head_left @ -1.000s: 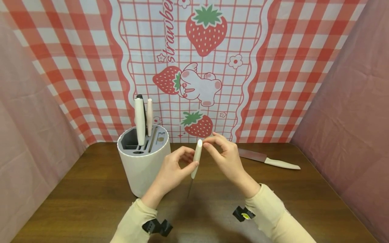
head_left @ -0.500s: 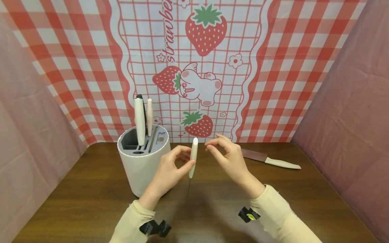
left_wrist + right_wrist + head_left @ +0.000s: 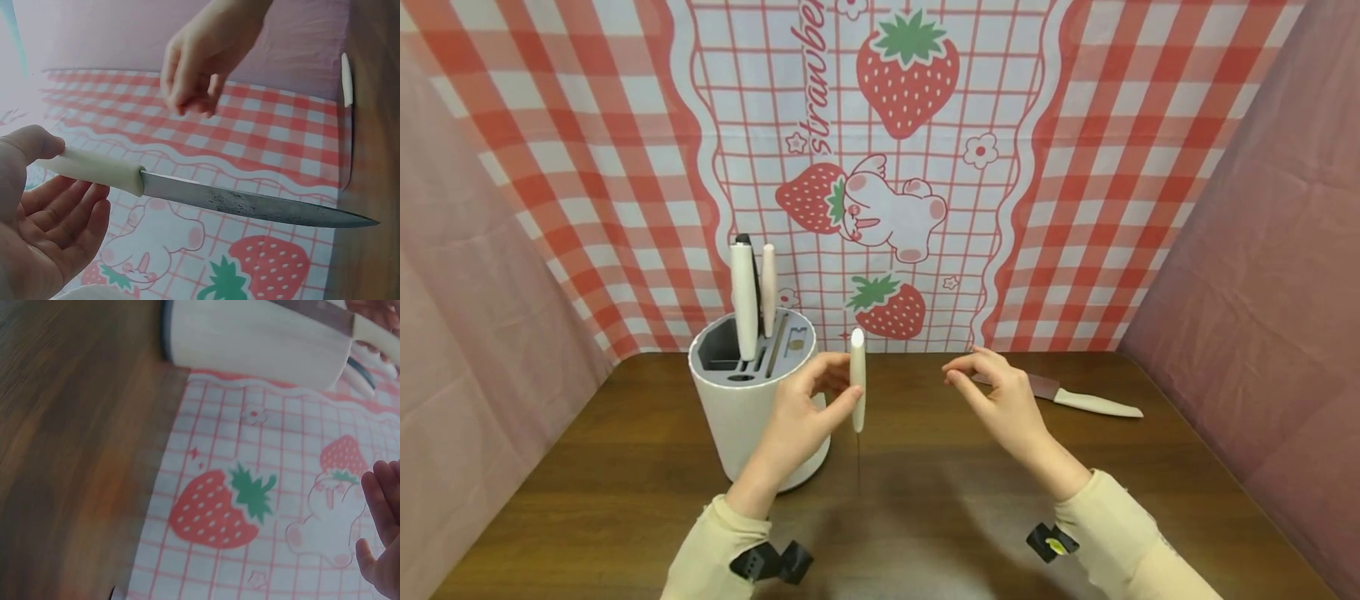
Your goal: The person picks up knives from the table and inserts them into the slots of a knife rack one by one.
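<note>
the left hand (image 3: 805, 417) has its grip clamped on the cream handle (image 3: 94, 167) of a pointed kitchen knife (image 3: 858, 375), which hangs blade (image 3: 250, 205) down over the bench (image 3: 625, 500), just right of the white knife block (image 3: 741, 433). the right hand (image 3: 1000, 408) is farther right, well apart, its fingers loosely bent around nothing. for good control, the thumb should press squarely against the fingers, the blade be kept vertical, and the right hand stay clear of edge and tip.
</note>
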Demonstrator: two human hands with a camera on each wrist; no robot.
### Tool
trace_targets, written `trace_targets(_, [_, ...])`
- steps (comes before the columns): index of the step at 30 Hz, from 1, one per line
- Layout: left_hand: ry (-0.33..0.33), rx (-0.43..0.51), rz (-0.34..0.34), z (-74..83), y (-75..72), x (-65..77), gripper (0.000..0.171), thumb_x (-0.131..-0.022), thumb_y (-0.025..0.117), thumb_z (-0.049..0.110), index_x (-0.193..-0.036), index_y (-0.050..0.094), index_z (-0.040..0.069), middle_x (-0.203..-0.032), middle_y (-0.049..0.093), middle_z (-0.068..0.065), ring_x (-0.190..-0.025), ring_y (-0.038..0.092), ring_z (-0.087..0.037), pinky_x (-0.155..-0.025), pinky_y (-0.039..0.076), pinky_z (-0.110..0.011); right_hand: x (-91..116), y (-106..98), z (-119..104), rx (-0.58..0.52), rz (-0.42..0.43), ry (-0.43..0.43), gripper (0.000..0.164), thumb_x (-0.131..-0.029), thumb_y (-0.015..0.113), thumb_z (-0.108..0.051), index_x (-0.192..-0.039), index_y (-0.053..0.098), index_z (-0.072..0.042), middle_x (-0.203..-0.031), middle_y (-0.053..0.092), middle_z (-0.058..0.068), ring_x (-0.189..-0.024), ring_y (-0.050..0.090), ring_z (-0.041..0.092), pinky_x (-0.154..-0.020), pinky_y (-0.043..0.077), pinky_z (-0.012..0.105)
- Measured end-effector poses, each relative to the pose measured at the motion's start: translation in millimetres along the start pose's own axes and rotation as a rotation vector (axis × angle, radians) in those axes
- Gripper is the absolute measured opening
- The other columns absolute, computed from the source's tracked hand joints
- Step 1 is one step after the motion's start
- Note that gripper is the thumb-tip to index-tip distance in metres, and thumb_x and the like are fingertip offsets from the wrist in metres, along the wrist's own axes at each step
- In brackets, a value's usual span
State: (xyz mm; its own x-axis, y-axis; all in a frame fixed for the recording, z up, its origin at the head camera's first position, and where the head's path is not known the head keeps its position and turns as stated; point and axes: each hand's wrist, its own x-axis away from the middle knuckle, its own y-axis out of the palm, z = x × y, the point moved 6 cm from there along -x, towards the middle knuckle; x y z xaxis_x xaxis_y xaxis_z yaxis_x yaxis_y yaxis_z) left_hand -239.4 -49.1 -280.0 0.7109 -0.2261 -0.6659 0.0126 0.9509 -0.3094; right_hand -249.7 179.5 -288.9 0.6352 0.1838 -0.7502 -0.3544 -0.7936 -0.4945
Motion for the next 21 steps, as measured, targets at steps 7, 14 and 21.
trace_targets(7, [0.018,0.005,0.041,6.4,-14.5,-0.8,0.027,-0.080,0.065,0.002,-0.106,0.060,0.004,-0.087,0.064,-0.005,-0.078,0.061,-0.011,-0.072,0.052,-0.027,11,-7,15,0.076,-0.022,0.006,0.010,-0.079,0.067,-0.003,-0.087,0.067,-0.009,-0.080,0.068,-0.001,-0.100,0.060,0.023,-0.101,0.036,0.033])
trace_targets(14, [0.043,-0.006,0.096,11.6,-31.8,-0.2,0.029,-0.080,0.064,-0.001,-0.108,0.060,0.005,-0.091,0.064,-0.006,-0.078,0.060,-0.009,-0.071,0.050,-0.023,25,-11,29,0.139,-0.054,0.007,0.012,-0.077,0.069,-0.004,-0.087,0.067,-0.011,-0.082,0.068,-0.002,-0.099,0.060,0.025,-0.098,0.038,0.040])
trace_targets(21, [0.080,0.027,0.154,18.8,-47.9,0.1,0.030,-0.079,0.062,-0.007,-0.108,0.057,-0.001,-0.092,0.062,-0.012,-0.078,0.058,-0.006,-0.072,0.049,-0.018,35,-20,45,0.217,-0.085,0.024,0.016,-0.076,0.067,0.002,-0.088,0.066,-0.008,-0.083,0.067,-0.002,-0.091,0.061,0.020,-0.092,0.039,0.037])
